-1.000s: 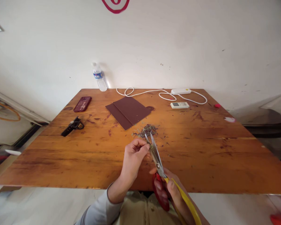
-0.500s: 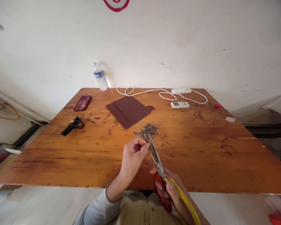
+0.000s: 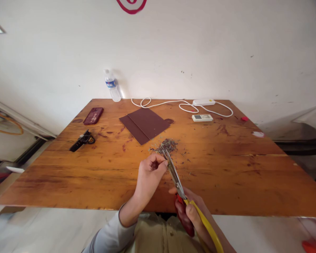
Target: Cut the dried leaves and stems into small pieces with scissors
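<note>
My right hand (image 3: 197, 207) is wrapped round the scissors (image 3: 177, 181), which have one yellow handle and one red handle. Their blades point away from me and stand slightly apart. Just left of the blades, my left hand (image 3: 151, 175) pinches with thumb and forefinger; what lies between them is too small to make out. Beyond the blade tips a heap of small dark and greyish clippings (image 3: 168, 145) lies on the wooden table (image 3: 107, 182). Behind the heap are two dark maroon sheets (image 3: 150, 123), one partly over the other.
To the left lie a maroon phone (image 3: 93, 116) and a black clamp-like holder (image 3: 82, 140). A water bottle (image 3: 112, 86) stands by the wall. At the back right are a white power strip (image 3: 204, 102) with its looped cord and a white remote control (image 3: 202, 117).
The scissor blades have closed a little, and the red and yellow handles have drawn nearer each other. My left hand keeps its pinch in nearly the same place.
</note>
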Demonstrator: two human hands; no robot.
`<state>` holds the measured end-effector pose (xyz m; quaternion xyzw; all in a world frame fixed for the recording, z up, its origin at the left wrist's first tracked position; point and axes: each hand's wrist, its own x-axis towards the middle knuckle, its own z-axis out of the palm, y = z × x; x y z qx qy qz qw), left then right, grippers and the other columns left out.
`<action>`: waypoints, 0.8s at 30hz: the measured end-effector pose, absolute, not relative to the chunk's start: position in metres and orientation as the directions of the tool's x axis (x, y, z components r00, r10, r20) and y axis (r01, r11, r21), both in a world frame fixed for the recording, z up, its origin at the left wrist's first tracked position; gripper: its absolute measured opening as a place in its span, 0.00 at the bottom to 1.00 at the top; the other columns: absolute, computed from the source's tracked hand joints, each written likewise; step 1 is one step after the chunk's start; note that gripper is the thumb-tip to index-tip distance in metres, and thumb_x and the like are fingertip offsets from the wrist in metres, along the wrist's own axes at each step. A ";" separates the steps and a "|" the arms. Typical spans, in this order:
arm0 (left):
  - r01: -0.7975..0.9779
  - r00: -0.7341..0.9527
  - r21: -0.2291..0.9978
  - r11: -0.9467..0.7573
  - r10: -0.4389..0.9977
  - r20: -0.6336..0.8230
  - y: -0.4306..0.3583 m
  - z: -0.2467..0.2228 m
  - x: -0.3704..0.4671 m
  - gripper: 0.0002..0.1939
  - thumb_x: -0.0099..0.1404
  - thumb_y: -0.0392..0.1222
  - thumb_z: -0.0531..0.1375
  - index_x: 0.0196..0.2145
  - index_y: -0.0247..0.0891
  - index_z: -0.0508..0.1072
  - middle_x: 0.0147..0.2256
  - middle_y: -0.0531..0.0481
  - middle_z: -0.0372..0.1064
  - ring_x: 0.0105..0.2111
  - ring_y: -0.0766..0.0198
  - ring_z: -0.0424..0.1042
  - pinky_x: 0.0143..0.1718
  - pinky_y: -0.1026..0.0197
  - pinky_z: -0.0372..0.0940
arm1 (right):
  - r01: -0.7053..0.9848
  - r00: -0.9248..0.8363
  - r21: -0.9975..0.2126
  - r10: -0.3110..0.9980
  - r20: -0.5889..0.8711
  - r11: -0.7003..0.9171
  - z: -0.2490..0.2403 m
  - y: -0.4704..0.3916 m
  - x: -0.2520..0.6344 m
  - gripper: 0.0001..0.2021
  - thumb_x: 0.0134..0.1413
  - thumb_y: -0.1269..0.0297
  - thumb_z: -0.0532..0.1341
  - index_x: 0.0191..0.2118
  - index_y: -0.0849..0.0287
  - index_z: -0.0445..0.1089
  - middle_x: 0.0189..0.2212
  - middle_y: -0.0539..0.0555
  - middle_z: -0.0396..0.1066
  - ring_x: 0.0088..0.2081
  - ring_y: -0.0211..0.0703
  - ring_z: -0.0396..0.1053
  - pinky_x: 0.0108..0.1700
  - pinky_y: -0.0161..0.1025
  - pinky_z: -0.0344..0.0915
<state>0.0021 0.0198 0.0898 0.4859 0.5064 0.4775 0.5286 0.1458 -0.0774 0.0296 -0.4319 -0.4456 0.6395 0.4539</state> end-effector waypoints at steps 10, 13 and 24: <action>-0.129 0.074 0.985 0.111 0.992 -0.102 0.019 0.086 0.004 0.06 0.55 0.41 0.62 0.24 0.37 0.70 0.20 0.55 0.65 0.21 0.68 0.65 0.26 0.65 0.60 | -0.177 -0.190 -0.966 0.970 -0.154 -0.188 0.033 -0.077 0.143 0.31 0.51 0.32 0.57 0.43 0.59 0.66 0.22 0.43 0.53 0.18 0.32 0.43 0.20 0.36 0.40; -0.090 0.087 0.990 0.113 0.991 -0.105 0.020 0.085 0.003 0.06 0.54 0.40 0.63 0.23 0.36 0.70 0.19 0.55 0.65 0.20 0.69 0.64 0.24 0.66 0.58 | -0.189 -0.182 -0.964 0.971 -0.155 -0.189 0.034 -0.076 0.142 0.30 0.51 0.33 0.58 0.42 0.59 0.66 0.21 0.43 0.53 0.19 0.32 0.43 0.20 0.36 0.39; -0.225 0.146 0.948 0.226 0.970 -0.197 0.021 0.084 -0.001 0.07 0.52 0.41 0.64 0.23 0.37 0.71 0.19 0.55 0.67 0.20 0.68 0.66 0.27 0.65 0.62 | -0.172 -0.228 -0.975 0.969 -0.099 -0.140 0.026 -0.076 0.144 0.31 0.56 0.33 0.52 0.45 0.58 0.66 0.22 0.44 0.56 0.18 0.33 0.48 0.19 0.34 0.46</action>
